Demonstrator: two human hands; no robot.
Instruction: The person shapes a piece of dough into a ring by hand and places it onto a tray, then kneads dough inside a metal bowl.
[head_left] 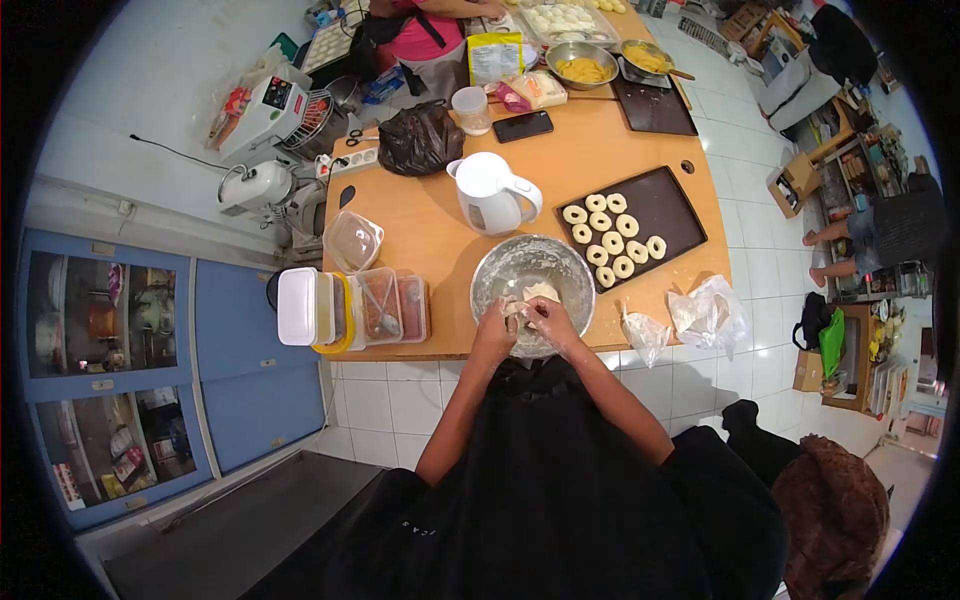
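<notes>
Wooden worktop [420,220]: about a dozen dough rings [606,243] shaped on black tray [680,215], 2 o'clock from metal bowl [490,270] with unshaped dough [541,292], left hand [494,328] and right hand [553,325] pinching a bit.

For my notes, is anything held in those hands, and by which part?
Pale dough, seemingly by its near edge, in the fingertips of the left hand and right hand; the fingers hide the exact grip.

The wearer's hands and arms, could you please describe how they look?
The left hand and right hand are ungloved, with pale residue about the fingers. Loose black sleeves end around the elbows, leaving the forearms bare; no watch shows.
</notes>
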